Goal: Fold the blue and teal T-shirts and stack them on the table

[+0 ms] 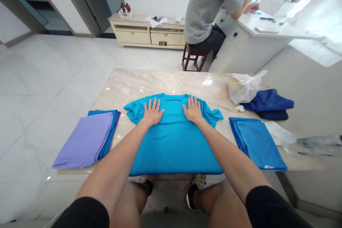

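A bright blue T-shirt (pixel 175 142) lies spread on the marble-topped table (pixel 128 78), its neckline at the far side and its lower part reaching the near edge. My left hand (pixel 153 112) rests flat on the shirt near its left shoulder, fingers spread. On the right shoulder area my right hand (pixel 192 109) also lies flat, with the fingers apart. Both short sleeves stick out to the sides, somewhat crumpled. To the left is a stack of folded clothes with a lavender one (pixel 84 139) on top. At the right lies a folded blue garment (pixel 256 144).
A white plastic bag (pixel 247 87) and dark blue cloth (pixel 269 101) sit at the table's right rear. A clear plastic wrapper (pixel 317 145) lies by the right edge. Beyond, a person in a grey shirt (pixel 207 7) sits on a stool (pixel 196 55) at a white counter (pixel 283 30).
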`<state>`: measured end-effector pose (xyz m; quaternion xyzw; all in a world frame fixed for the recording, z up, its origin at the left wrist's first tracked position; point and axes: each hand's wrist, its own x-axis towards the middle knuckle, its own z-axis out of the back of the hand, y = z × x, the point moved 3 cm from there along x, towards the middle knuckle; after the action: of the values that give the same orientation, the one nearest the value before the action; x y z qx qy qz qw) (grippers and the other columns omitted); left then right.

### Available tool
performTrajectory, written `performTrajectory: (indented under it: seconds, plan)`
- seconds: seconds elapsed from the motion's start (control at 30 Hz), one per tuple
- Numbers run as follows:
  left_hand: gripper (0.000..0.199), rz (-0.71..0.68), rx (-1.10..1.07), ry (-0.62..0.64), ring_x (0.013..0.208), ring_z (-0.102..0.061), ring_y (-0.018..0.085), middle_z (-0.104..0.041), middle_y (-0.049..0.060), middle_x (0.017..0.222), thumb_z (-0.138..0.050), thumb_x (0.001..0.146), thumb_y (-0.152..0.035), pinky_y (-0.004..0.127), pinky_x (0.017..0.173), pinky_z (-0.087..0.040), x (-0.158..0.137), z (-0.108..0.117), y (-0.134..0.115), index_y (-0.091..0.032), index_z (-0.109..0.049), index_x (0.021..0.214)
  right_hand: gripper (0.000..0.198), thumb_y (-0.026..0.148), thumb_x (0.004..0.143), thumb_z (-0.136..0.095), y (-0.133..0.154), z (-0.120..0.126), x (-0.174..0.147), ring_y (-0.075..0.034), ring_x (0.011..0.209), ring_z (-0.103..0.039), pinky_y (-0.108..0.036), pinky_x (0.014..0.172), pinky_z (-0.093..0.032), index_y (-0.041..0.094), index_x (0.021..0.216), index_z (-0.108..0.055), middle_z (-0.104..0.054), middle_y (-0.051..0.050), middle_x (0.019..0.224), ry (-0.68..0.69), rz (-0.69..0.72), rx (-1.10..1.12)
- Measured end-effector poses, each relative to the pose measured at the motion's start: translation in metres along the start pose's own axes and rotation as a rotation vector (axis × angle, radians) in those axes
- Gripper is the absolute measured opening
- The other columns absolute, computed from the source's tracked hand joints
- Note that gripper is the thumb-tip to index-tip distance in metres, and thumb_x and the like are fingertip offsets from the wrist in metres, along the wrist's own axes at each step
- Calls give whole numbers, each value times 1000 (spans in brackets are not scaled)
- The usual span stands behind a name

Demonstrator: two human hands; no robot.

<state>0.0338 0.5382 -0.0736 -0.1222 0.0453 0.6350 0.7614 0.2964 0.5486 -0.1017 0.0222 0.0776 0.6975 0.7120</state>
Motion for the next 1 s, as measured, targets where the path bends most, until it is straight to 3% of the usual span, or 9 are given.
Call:
performTrajectory:
  seconds: [0.2,0.27,0.33,0.47,0.53,0.7,1.0]
  plan:
    - [84,63,-25,100,176,2,44,-2,14,190,-29,112,-61,77,137,-7,-83,-15,-12,-16,-17,182,79,54,117,-25,8,1,-81,-36,176,-11,-59,140,-16,8,181,-22,-12,-15,189,63,-25,-14]
    - [85,61,-11,117,175,-3,47,-9,16,189,-33,111,-62,79,136,-9,-102,-14,-14,-14,-23,181,78,52,116,-30,11,5,-104,-38,174,-17,-60,139,-19,6,179,-29,-18,-18,187,38,-27,-32]
    - [83,21,4,54,174,-11,47,-19,19,188,-35,111,-58,77,137,-11,-112,-9,-18,-10,-29,179,72,44,115,-34,16,12,-119,-39,173,-24,-60,139,-20,4,175,-40,-28,-21,184,-7,37,-47]
    - [70,-169,-20,-152,174,-23,35,-36,13,184,-31,114,-46,64,142,-14,-109,-1,-33,-16,-40,176,61,33,115,-36,33,23,-124,-33,172,-29,-53,141,-17,7,167,-54,-41,-17,180,-46,351,-37]
    - [65,-231,-38,-169,173,-28,31,-41,10,182,-31,114,-45,61,143,-15,-99,-4,-39,-22,-47,173,60,35,115,-37,40,22,-117,-33,170,-31,-53,141,-18,10,166,-57,-44,-15,179,-33,398,-17]
    - [64,-209,-75,-168,174,-24,31,-33,6,186,-35,114,-49,65,142,-14,-73,-20,-43,-29,-45,174,60,42,116,-39,44,8,-94,-33,168,-36,-56,138,-25,17,169,-53,-44,-13,179,-63,253,67]
    - [72,-223,-64,-166,175,-20,32,-27,8,187,-31,113,-53,67,142,-6,-57,-24,-36,-22,-35,179,63,40,117,-32,18,-3,-87,-31,171,-27,-55,139,-19,14,173,-47,-33,-15,184,-156,149,102]
